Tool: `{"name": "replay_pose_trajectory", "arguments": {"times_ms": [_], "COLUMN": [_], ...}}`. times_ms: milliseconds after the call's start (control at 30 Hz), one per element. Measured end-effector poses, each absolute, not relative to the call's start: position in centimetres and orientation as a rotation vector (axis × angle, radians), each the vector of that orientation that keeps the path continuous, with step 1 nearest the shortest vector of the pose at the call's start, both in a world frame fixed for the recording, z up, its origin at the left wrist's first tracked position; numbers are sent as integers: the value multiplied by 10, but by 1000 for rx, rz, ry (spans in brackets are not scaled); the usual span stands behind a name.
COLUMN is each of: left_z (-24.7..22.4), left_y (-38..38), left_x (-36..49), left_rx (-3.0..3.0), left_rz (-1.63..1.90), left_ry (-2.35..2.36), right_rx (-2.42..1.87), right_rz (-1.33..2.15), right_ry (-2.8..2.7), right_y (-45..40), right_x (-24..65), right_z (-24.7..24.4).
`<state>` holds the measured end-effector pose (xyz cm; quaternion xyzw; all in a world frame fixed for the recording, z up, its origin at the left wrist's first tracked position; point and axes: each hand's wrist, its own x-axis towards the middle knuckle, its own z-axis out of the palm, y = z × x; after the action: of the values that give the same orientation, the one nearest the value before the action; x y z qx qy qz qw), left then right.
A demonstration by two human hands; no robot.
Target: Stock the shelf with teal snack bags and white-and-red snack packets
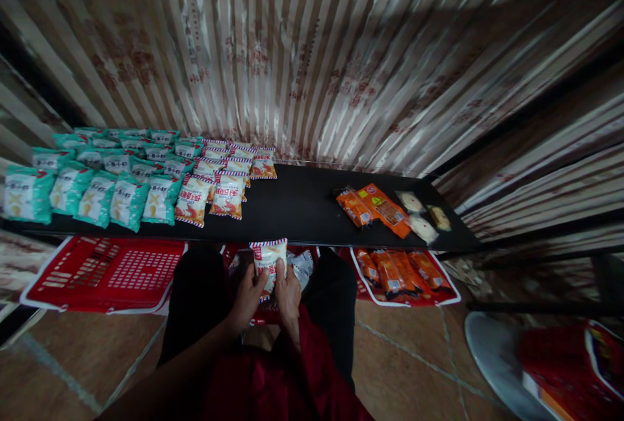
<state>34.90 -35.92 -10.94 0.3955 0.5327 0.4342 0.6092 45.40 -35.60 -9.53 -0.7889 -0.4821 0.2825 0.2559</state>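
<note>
Between my knees, at the front edge of the black shelf [302,203], I hold a white snack bag [270,256] with a red-and-blue striped top edge. My left hand [248,297] grips its left side and my right hand [287,288] its right side, with both thumbs on the front. Below the bag, a red basket [263,318] with more packets sits between my legs, partly hidden by my hands. Matching white bags [227,195] stand upright in rows on the shelf, beside rows of teal snack bags [129,200] on the left.
Orange packets [385,208] and small round pale packs [422,229] lie on the shelf's right part. Beneath it are a red basket [102,275] at left and another at right holding orange packets [397,275]. A grey stool [492,362] stands at the lower right. Striped curtain [292,51] hangs behind.
</note>
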Motion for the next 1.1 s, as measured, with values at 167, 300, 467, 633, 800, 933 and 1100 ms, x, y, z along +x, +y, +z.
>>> {"name": "replay_pose_trajectory", "arguments": {"times_ms": [167, 300, 467, 633, 800, 933, 1100], "left_z": [-107, -100, -91, -82, -74, -72, -75], "left_y": [-366, -363, -352, -342, -335, -331, -325], "left_x": [350, 349, 343, 337, 337, 338, 336], "left_rx": [1007, 1064, 1093, 1090, 1081, 1079, 1112], "left_rz": [972, 1011, 1026, 1014, 1059, 1075, 1060], "left_ry": [1296, 1355, 1381, 1430, 1401, 1413, 1433], "right_rx": [-2111, -2049, -1964, -1822, -1738, -1759, -1721], "right_rz": [842, 867, 818, 852, 865, 871, 956], "right_ry": [-1267, -1261, -1290, -1301, -1249, -1227, -1236], "right_y": [-355, -354, -354, -353, -350, -347, -346], "right_x": [453, 450, 450, 453, 452, 450, 452], "right_z": [-87, -80, -79, -79, -75, -71, -69]}}
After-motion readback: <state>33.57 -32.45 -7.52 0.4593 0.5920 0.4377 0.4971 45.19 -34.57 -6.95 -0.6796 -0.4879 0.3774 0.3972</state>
